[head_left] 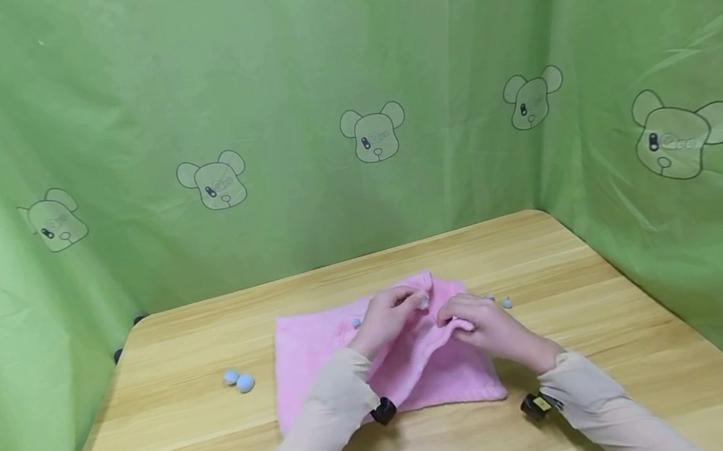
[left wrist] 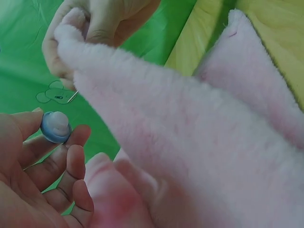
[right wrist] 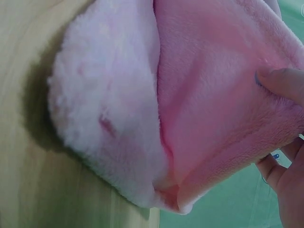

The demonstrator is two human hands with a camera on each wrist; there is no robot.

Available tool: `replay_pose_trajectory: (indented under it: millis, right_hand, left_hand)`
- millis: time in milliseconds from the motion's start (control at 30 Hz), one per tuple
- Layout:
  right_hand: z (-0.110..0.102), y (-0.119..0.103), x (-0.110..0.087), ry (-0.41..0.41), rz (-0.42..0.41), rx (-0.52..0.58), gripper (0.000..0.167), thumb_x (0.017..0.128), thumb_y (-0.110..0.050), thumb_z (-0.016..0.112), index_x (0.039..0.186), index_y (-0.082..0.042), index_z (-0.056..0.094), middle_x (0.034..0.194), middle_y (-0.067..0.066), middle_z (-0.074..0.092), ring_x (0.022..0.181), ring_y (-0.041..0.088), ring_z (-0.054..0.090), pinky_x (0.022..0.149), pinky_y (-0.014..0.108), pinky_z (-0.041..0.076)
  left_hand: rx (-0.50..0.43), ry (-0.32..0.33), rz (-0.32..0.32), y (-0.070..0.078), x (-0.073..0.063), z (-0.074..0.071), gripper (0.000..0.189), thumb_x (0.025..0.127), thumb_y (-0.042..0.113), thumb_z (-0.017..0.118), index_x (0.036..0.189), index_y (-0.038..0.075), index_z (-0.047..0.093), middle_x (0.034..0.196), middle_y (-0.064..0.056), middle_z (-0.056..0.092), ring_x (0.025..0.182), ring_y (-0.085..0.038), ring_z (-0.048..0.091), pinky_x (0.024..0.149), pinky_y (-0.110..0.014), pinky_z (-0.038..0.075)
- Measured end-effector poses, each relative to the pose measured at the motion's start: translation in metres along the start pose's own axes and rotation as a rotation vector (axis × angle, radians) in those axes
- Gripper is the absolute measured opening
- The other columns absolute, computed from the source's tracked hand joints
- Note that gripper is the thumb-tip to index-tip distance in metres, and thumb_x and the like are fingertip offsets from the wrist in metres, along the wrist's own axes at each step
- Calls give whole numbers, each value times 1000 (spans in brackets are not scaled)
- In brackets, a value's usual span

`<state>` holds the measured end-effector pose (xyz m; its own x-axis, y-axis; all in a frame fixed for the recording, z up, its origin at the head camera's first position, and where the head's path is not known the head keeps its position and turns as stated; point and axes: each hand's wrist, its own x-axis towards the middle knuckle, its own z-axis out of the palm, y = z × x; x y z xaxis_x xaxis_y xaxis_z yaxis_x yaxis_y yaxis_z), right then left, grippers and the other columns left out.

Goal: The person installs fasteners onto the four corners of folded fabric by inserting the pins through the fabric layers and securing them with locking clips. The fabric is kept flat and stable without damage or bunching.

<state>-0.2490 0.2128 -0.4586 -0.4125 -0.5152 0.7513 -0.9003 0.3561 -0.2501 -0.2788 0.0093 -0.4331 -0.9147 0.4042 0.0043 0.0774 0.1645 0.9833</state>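
My left hand (head_left: 386, 321) pinches a small round blue cap with a white centre (left wrist: 57, 126) between thumb and fingertips, apart from the cloth in the left wrist view. The right hand (head_left: 492, 324) grips a raised edge of the fluffy pink cloth (head_left: 324, 348), thumb on one face and fingers behind. From the cloth beside the right fingers, a thin metal pin (left wrist: 72, 96) sticks out. A bit of blue (right wrist: 258, 78) shows under the right thumb in the right wrist view. The cloth's other part lies spread on the table, with a fold between the two hands.
Two round blue pieces (head_left: 238, 380) lie on the wooden table (head_left: 177, 448) left of the cloth. Another blue piece (head_left: 357, 323) is on the cloth by the left hand; small ones (head_left: 507, 303) sit beyond the right hand. Green curtains (head_left: 303, 211) enclose the table's back and sides.
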Motion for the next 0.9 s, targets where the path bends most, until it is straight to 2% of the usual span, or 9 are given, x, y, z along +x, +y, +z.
replay_pose_trajectory:
  millis: [100, 233, 433, 600, 667, 900]
  right_hand:
    - [0, 0, 0, -6, 12, -5, 29, 68, 10, 74, 94, -2, 68, 90, 5, 70, 84, 17, 64, 87, 6, 45]
    - [0, 0, 0, -19, 28, -20, 28, 69, 8, 74, 94, -5, 69, 91, 4, 70, 85, 17, 64, 87, 6, 45]
    - [1, 0, -1, -26, 37, -34, 27, 70, 8, 74, 92, -7, 68, 90, 2, 70, 85, 16, 64, 86, 5, 45]
    - [1, 0, -1, -26, 43, -40, 27, 70, 7, 74, 92, -7, 68, 90, 2, 70, 84, 15, 64, 84, 6, 46]
    - [1, 0, -1, -28, 51, -39, 27, 70, 7, 75, 92, -7, 69, 90, 2, 70, 84, 15, 64, 83, 7, 47]
    - [0, -1, -2, -31, 84, -58, 26, 71, 3, 77, 94, -7, 70, 93, 3, 72, 86, 17, 66, 83, 15, 52]
  left_hand:
    - [57, -9, 17, 1, 0, 3, 33, 95, 29, 61, 116, 5, 68, 103, -13, 72, 101, -31, 64, 96, -49, 50]
    - [151, -6, 43, 1, -1, 4, 29, 95, 31, 61, 115, 11, 71, 96, -5, 73, 91, -23, 65, 86, -40, 54]
    - [179, -5, 62, -1, -1, 5, 28, 95, 30, 61, 114, 12, 71, 94, -4, 74, 81, -13, 63, 80, -38, 56]
    - [223, -15, 80, -2, -1, 5, 29, 96, 31, 60, 114, 12, 71, 93, -3, 74, 83, -13, 65, 74, -25, 53]
    - [239, -22, 83, -2, -1, 5, 29, 96, 32, 60, 114, 13, 71, 93, -2, 74, 85, -14, 65, 75, -23, 52]
    - [269, -45, 84, -3, -2, 5, 27, 96, 34, 60, 112, 15, 71, 94, 1, 74, 84, -17, 65, 77, -32, 56]
